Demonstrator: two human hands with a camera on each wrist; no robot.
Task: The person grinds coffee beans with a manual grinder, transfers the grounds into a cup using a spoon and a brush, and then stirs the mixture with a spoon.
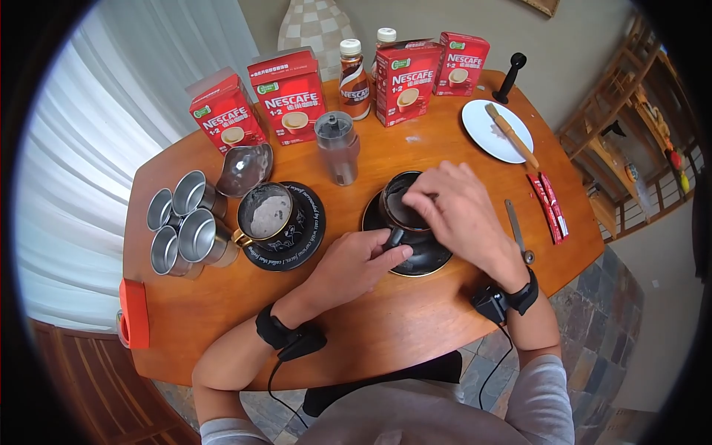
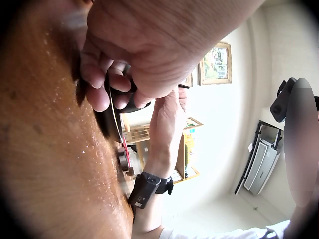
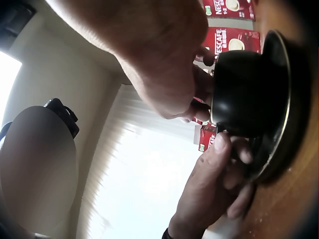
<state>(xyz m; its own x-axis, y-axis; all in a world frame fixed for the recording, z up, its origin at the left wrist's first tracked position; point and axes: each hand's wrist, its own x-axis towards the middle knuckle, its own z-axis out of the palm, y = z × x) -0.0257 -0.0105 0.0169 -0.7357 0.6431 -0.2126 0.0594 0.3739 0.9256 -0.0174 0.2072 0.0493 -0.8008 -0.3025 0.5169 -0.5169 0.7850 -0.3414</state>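
A black cup [image 1: 397,211] with a gold rim stands on a black saucer [image 1: 421,261] near the middle of the table. My left hand [image 1: 356,263] pinches its handle between thumb and curled fingers. From the right, my right hand [image 1: 467,215] arches over the mouth of this cup, fingers bent down at the rim. In the right wrist view the cup [image 3: 237,92] looks upright on its saucer, right fingertips right at its rim. Whether those fingers hold anything I cannot tell. To the left, another black cup [image 1: 265,211] with a gold handle contains pale powder.
Several steel cups [image 1: 199,233] and a glass bowl [image 1: 245,169] are at the left. A grinder [image 1: 337,148], bottles [image 1: 354,81] and red Nescafe boxes [image 1: 289,100] line the back. At right are a white plate [image 1: 482,122] with a brush [image 1: 512,133], red sachets [image 1: 549,208] and a metal tool [image 1: 515,226].
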